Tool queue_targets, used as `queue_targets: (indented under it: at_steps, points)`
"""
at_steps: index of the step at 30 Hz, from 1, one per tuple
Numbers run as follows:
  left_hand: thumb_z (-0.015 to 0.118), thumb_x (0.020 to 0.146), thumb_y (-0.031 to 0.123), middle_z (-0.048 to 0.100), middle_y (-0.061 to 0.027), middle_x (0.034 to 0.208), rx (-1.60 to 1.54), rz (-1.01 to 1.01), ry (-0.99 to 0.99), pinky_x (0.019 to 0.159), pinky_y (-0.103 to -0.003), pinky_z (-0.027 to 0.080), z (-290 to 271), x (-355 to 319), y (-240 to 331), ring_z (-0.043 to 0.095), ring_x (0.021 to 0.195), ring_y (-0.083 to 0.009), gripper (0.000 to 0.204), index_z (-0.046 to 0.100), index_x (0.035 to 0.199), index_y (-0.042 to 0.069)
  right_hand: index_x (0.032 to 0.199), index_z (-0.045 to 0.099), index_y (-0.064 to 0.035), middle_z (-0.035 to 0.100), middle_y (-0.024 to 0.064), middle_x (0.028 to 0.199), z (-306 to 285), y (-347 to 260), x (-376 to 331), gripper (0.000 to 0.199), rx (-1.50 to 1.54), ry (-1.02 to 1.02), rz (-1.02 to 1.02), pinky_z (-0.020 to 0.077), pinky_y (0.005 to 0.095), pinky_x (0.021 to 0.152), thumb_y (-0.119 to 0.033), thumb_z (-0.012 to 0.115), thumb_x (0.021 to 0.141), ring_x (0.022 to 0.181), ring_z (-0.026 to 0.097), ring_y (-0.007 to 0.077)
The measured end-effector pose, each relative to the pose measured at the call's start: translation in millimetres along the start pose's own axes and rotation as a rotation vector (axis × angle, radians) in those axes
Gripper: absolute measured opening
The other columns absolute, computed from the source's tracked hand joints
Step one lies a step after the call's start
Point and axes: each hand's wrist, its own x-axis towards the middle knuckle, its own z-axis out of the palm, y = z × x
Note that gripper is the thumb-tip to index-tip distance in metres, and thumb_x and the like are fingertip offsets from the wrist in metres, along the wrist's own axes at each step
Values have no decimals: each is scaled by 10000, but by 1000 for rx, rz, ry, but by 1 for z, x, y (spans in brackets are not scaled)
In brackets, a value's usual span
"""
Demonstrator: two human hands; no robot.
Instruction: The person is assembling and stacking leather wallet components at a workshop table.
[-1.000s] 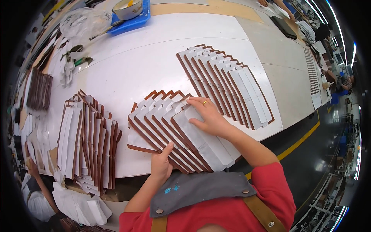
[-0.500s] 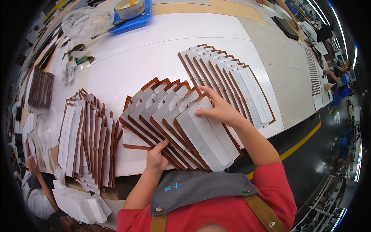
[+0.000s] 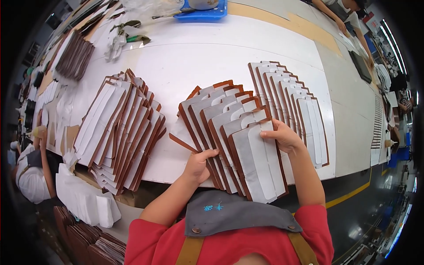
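Note:
Both of my hands grip a fanned stack of flat brown leather panels (image 3: 260,159) with grey-white backing, close in front of my apron. My left hand (image 3: 198,167) is closed on the stack's left side, its thumb lying on top and its other fingers hidden beneath. At the upper right edge of the front panel, my right hand (image 3: 285,136) pinches with the thumb on the pale face and the fingers behind. Just beyond that hand, a second fan of similar panels (image 3: 311,128) lies spread on the white tabletop (image 3: 212,53).
On the left stands a thick, uneven pile of brown-edged panels (image 3: 119,128). Farther back are a stack of dark pieces (image 3: 75,59) and a blue tray (image 3: 207,14) with a bowl. White sheets (image 3: 86,194) hang near the table's front edge. Other people work at the far right and left.
My view has swung left, so the table's contents appear farther right. The held fan has turned more upright, and my right hand sits lower on its edge. Both hands keep their hold.

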Motion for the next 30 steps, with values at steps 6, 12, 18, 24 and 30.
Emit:
queue_targets:
  at_steps: [6,12,18,24,30]
  points:
    - [459,770,-78,583,-136,1069,-6,-44,33,837,-371,486,6,0,3,589,955,-244,383,478,1145,-5,1048,544,17,625,109,949,-2,-3,3,418,-44,17,78,512,295,756,-82,731,688,832,614,153]
    - [468,785,-48,574,-141,1085,12,-65,29,848,-381,482,7,1,3,583,966,-246,353,482,1137,-27,1051,545,11,621,110,967,1,-5,5,424,-70,43,61,506,297,768,-99,736,689,849,610,159]
    - [485,781,-37,583,-137,1070,13,-62,13,844,-373,483,10,-1,2,590,948,-238,341,496,1121,-29,1064,533,14,618,112,965,0,-3,7,449,-72,80,71,510,307,764,-106,742,685,856,609,162]
    - [488,812,0,545,-124,1147,122,25,-45,857,-357,466,12,-3,-1,559,1002,-216,376,448,1186,-9,1072,534,13,617,106,969,3,-3,5,457,-94,87,45,501,300,765,-124,744,690,851,606,160]
    - [261,964,372,461,-107,1259,17,154,-53,981,-351,353,21,-1,8,456,1146,-206,489,358,1277,9,1075,540,10,614,104,975,7,-3,3,446,-197,101,-18,482,291,783,-168,729,713,848,599,157]
